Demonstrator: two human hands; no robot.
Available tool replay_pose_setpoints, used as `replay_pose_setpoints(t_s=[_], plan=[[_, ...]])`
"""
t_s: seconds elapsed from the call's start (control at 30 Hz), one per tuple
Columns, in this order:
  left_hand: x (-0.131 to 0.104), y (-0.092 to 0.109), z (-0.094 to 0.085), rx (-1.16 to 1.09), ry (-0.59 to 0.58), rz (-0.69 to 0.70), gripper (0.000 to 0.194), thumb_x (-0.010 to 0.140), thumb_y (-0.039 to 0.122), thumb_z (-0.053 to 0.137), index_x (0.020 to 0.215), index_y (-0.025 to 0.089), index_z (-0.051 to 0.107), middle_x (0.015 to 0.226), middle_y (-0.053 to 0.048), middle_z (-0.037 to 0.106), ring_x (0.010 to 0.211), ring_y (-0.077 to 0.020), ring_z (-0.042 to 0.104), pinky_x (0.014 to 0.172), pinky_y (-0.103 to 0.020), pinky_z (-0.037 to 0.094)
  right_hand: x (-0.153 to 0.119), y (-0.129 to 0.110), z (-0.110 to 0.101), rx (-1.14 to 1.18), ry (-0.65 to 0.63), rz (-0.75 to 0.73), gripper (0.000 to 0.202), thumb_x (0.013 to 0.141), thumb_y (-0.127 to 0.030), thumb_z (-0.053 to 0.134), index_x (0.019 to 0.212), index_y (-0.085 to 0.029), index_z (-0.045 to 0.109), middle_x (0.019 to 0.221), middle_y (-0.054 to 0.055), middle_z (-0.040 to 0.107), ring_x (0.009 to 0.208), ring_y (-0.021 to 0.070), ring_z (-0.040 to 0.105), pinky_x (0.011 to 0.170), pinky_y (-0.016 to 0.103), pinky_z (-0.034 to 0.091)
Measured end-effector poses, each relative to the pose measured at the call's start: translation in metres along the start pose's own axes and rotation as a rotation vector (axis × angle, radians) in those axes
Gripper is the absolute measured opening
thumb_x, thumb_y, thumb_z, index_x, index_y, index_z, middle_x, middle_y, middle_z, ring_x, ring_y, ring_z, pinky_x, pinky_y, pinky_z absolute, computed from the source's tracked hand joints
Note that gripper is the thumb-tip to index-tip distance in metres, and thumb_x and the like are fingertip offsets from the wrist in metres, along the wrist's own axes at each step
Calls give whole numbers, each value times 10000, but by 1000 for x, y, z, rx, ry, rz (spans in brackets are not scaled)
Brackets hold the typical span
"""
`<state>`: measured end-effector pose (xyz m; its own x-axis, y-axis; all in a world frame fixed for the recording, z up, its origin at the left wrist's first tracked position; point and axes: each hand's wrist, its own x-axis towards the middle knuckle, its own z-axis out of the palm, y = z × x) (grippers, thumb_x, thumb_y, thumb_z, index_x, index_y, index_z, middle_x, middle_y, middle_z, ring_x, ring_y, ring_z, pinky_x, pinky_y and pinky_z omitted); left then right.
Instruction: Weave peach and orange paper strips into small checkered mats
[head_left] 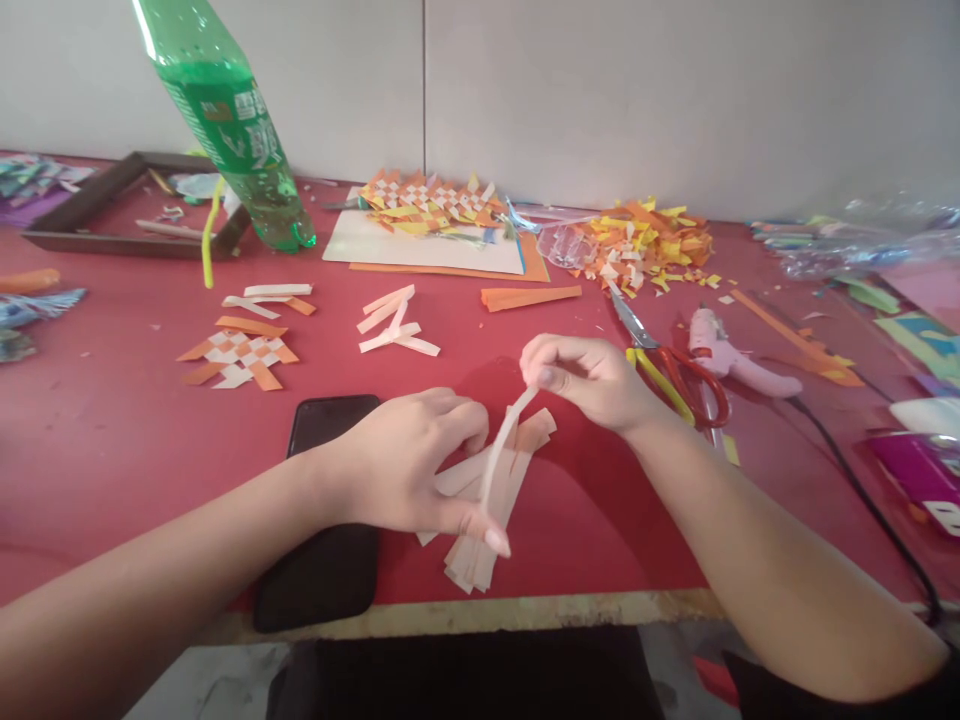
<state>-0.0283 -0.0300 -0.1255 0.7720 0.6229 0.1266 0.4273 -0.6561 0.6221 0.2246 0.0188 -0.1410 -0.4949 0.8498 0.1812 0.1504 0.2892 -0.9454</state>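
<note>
A pale paper strip (495, 462) bends in an arc between my two hands. My right hand (581, 378) pinches its upper end between thumb and fingertips. The lower end meets the thumb of my left hand (420, 465), which lies low over the table with its fingers curled and thumb stretched along the strip. Under both hands lies a loose fan of white and pale orange paper strips (517, 480), partly hidden by my left hand. A black phone (319, 580) lies under my left wrist.
A woven orange-and-white paper piece (244, 355), folded strips (397, 325) and an orange strip bundle (531, 297) lie ahead. Scissors (660, 365) and a pink glue gun (735, 355) with a cable are right. A green bottle (232, 130) stands left by a dark frame (90, 243).
</note>
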Motion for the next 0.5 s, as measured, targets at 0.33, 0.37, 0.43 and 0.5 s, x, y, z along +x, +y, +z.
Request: replay_pose_setpoints(t_s=[0.33, 0.37, 0.43, 0.5], plan=[[-1, 8, 9, 321, -85, 291, 724, 817, 789, 500, 1308, 267, 603, 1137, -126, 659, 896, -284, 585, 805, -444, 496, 7, 5, 12, 327, 345, 132, 277, 797, -461, 791, 887, -219, 690, 628, -22, 694, 510, 106, 613, 506, 238, 447], [-1, 7, 8, 308, -98, 311, 690, 829, 770, 509, 1311, 286, 612, 1173, -127, 656, 934, -291, 589, 850, -456, 490, 8, 4, 13, 330, 361, 139, 299, 755, -460, 824, 847, -211, 688, 609, -24, 683, 499, 105, 606, 488, 236, 442], [0, 7, 9, 276, -121, 323, 672, 830, 759, 524, 1290, 282, 637, 1243, -137, 644, 1017, -317, 592, 925, -478, 471, 9, 2, 14, 335, 382, 153, 323, 693, -438, 869, 810, -204, 681, 589, -29, 667, 493, 105, 601, 468, 233, 438], [2, 7, 9, 221, -137, 335, 720, 825, 755, 535, 1336, 252, 602, 1269, -150, 641, 1078, -341, 591, 961, -486, 465, 10, 1, 16, 349, 397, 159, 316, 680, -399, 878, 823, -207, 671, 581, -35, 663, 485, 103, 595, 450, 227, 432]])
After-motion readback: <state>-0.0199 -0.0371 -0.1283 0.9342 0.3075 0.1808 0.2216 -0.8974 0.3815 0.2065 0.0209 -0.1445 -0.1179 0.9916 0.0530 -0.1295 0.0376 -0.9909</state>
